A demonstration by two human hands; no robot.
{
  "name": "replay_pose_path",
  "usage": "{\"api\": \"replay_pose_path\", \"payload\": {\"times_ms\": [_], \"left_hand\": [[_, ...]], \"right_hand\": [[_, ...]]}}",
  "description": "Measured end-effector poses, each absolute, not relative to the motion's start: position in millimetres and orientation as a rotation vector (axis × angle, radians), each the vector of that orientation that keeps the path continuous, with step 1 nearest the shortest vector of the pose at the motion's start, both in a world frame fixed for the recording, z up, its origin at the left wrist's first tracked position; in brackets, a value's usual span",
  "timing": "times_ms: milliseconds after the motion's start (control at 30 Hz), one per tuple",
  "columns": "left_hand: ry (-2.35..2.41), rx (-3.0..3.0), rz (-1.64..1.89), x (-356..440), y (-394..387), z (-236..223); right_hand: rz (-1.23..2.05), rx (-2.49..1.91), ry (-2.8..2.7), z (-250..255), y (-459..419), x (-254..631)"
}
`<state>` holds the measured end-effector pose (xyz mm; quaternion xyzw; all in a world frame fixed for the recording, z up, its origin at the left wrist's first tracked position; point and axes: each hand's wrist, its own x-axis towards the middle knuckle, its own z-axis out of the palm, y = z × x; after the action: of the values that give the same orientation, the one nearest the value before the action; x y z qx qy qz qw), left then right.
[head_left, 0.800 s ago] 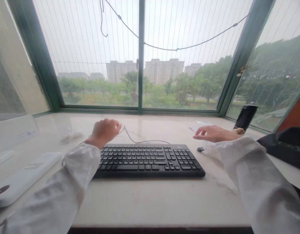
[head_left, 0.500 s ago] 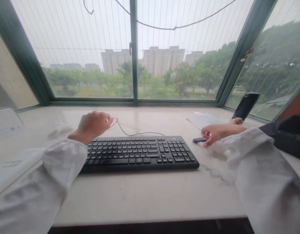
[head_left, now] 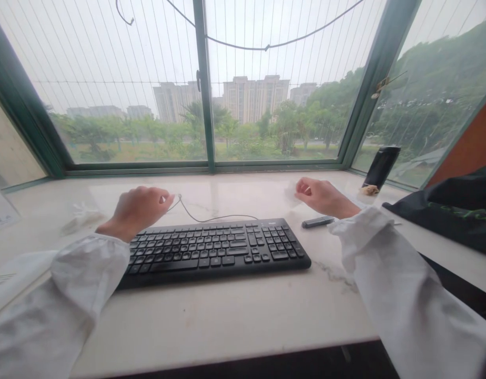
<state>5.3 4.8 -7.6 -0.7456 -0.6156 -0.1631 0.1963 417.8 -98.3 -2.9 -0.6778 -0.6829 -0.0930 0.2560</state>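
A black keyboard (head_left: pixel 211 250) lies flat on the pale marble sill (head_left: pixel 227 316) in front of me. Its thin cable (head_left: pixel 211 217) loops behind it to my left hand (head_left: pixel 134 210). That hand is curled above the keyboard's far left corner, with the cable end pinched at the fingertips. My right hand (head_left: pixel 324 196) hovers beyond the keyboard's right end, fingers closed on a small white tissue-like piece (head_left: pixel 291 192). A small black stick (head_left: pixel 317 222) lies on the sill just below that hand.
A black cylinder (head_left: pixel 381 166) stands at the window's right corner. A black bag (head_left: pixel 456 210) covers the sill's right side. A crumpled white scrap (head_left: pixel 79 216) and white papers (head_left: pixel 14 268) lie at the left. Green window frames (head_left: pixel 205 105) close off the back.
My right hand dipped to the black stick, then rose and moved left, now pinching a white piece. The left hand stayed on the cable. The view shifted right.
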Motion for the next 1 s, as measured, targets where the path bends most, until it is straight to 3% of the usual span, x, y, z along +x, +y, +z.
{"api": "replay_pose_path", "payload": {"times_ms": [433, 733, 1000], "left_hand": [[-1.455, -2.373, -0.373, 14, -1, -13], [-1.236, -2.608, -0.409, 34, -15, -24], [-1.023, -2.799, -0.419, 51, -37, -29]], "right_hand": [[0.481, -2.247, -2.189, -16, -98, 471], [0.433, -2.255, -2.235, -20, -93, 464], [0.393, -1.854, -2.194, 4, -106, 435]]}}
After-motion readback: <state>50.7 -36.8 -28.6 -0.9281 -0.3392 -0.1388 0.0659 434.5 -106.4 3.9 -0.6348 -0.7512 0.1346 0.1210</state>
